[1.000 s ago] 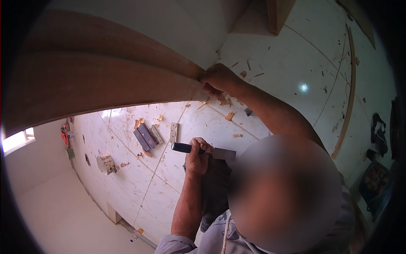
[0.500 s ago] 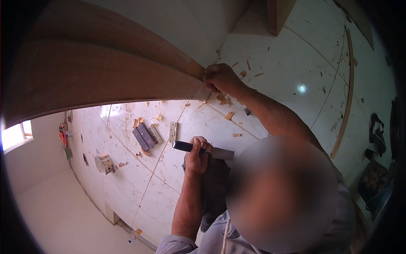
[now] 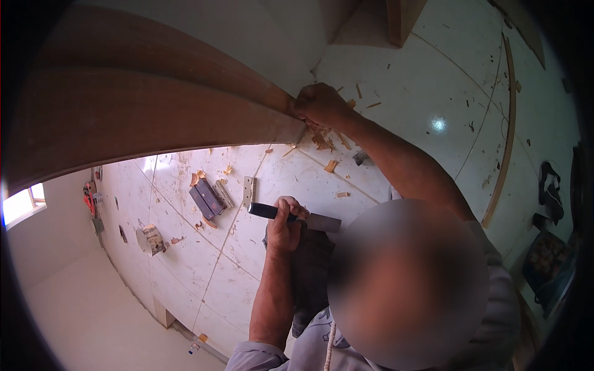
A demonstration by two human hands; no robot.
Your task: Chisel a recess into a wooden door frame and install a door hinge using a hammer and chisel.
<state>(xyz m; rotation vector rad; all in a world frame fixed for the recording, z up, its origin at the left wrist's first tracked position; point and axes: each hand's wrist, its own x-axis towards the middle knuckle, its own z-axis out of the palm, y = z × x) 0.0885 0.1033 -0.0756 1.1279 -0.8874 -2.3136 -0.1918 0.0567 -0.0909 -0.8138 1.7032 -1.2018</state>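
Note:
My left hand [image 3: 284,224] is closed around the black handle of a chisel [image 3: 324,223], its broad flat metal blade pointing right, above a dark trouser leg [image 3: 312,272]. Farther off, my right hand [image 3: 325,106] is at the narrow end of a long brown wooden panel [image 3: 173,114]. Its fingers are curled against the wood; whatever lies between them is hidden. Beyond the chisel handle, a metal hinge [image 3: 249,190] lies on the floor. Another hinge [image 3: 223,193] lies beside a dark purple-grey box [image 3: 206,199].
Wood shavings [image 3: 322,141] and chips are scattered over the pale tiled floor [image 3: 247,263]. At the left stands a stained, can-like container [image 3: 148,239]. A long wooden strip [image 3: 508,130] and a dark shoe [image 3: 549,191] lie at the right.
The whole view has shifted slightly, moving the scene a little up and left. Both hands keep their places, left on the chisel, right at the panel's end.

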